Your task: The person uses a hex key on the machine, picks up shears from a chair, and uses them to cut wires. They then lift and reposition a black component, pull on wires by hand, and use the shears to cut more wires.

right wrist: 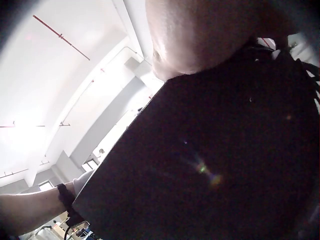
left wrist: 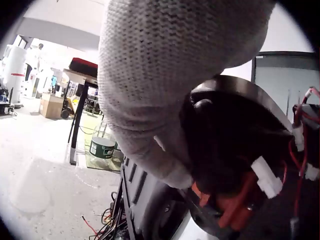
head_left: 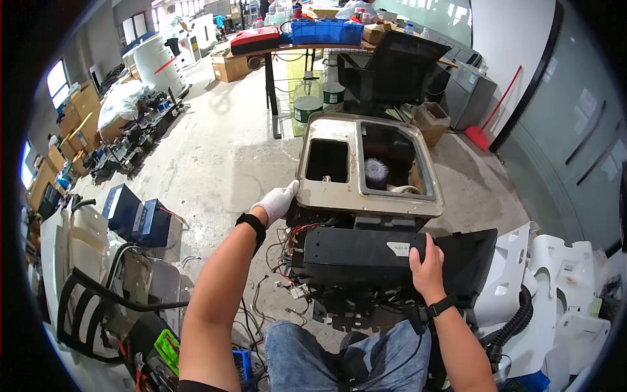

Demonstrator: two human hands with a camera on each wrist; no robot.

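Observation:
In the head view a machine's beige top panel (head_left: 333, 197) has a square opening and a clear window. At its left front corner the gloved left hand (head_left: 277, 201) grips the edge; the left wrist view shows the glove (left wrist: 155, 75) with fingers curled round a dark part beside red pieces and a white connector (left wrist: 266, 177). The bare right hand (head_left: 428, 268) grips the top edge of a black box-like panel (head_left: 356, 250) with a small label, thumb on the near face. In the right wrist view the dark panel (right wrist: 200, 150) hides the right fingertips.
Loose wires (head_left: 261, 307) hang left of the machine. Two blue batteries (head_left: 134, 215) and white shell parts stand at the left, more white shells (head_left: 565, 281) at the right. A desk with a blue crate (head_left: 326, 32) and an office chair (head_left: 398, 68) are behind.

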